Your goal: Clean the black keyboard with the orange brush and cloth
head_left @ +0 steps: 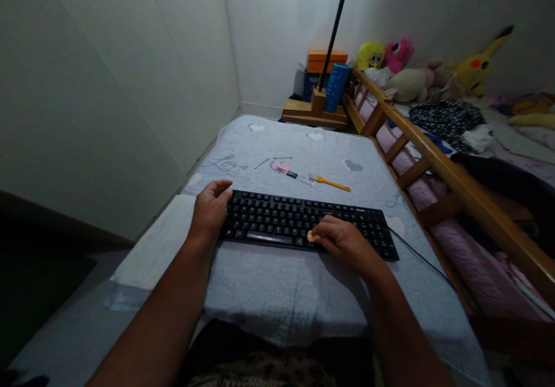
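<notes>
A black keyboard (277, 219) lies flat across the cloth-covered table in front of me. My left hand (211, 207) is closed around its left end, thumb and fingers at the edge. Over the keys right of the space bar, my right hand (340, 238) pinches a small peach-coloured piece (311, 237), perhaps sponge or cloth, against the lower row. Behind the keyboard are a small brush (332, 183) with a yellow handle, a thin tool (292, 174) with a black middle, and two thin white sticks (282, 157) like cotton swabs.
A cable (420, 254) runs from the keyboard's right end toward the wooden bed rail (437, 167). Folded white cloth (156, 242) lies at the table's left side, near a pale wall panel (130, 75). Behind the table stands a wooden base (316, 107) with a dark pole.
</notes>
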Demonstrator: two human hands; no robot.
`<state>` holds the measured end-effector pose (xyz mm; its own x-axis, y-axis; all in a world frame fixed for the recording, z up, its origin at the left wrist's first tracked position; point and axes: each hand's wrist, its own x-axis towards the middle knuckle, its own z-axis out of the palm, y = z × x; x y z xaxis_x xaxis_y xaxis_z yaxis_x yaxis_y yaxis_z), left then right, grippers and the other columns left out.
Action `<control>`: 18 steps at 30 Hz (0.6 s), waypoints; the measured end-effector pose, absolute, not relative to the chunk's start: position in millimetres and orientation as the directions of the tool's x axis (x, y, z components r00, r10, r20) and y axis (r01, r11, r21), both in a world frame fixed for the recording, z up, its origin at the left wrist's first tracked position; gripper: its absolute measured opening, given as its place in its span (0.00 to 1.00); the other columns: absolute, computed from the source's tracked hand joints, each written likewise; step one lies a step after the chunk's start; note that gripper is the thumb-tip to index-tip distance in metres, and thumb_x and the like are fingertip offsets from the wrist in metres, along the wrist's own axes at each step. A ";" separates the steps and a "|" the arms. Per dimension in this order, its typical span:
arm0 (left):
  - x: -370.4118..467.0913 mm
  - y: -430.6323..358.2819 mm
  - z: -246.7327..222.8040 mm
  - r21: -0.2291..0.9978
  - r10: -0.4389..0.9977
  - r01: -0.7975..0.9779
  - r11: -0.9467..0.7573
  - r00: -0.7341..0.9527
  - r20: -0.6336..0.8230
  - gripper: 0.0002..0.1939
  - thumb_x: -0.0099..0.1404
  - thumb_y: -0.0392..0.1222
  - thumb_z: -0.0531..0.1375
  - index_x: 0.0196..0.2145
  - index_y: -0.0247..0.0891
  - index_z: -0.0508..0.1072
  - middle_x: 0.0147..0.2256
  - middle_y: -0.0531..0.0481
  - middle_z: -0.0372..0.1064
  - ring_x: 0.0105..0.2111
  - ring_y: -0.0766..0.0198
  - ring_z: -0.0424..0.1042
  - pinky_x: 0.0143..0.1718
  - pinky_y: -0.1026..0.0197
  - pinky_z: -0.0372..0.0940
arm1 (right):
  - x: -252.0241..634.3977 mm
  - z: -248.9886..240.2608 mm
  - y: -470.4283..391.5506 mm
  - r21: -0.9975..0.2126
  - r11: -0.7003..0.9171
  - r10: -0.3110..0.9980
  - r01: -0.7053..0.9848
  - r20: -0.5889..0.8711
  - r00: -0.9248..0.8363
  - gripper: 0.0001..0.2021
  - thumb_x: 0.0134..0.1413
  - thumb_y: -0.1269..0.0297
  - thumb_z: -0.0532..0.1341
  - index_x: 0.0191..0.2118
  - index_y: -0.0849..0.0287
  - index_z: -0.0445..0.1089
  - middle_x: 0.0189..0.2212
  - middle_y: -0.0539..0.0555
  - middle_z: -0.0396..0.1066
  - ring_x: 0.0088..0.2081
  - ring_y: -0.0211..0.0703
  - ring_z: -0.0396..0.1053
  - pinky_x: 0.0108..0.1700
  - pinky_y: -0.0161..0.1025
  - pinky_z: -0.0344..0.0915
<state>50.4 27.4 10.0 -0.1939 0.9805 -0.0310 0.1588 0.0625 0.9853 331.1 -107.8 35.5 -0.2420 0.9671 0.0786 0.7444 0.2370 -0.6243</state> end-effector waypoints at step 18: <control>50.9 28.7 11.6 0.993 0.973 0.089 0.074 -0.224 -0.053 0.16 0.50 0.43 0.64 0.38 0.38 0.76 0.33 0.50 0.72 0.32 0.61 0.69 0.36 0.59 0.64 | 362.4 33.8 -63.5 -0.564 0.077 0.978 0.822 0.205 0.049 0.05 0.61 0.69 0.62 0.37 0.58 0.76 0.38 0.56 0.76 0.42 0.47 0.73 0.47 0.43 0.66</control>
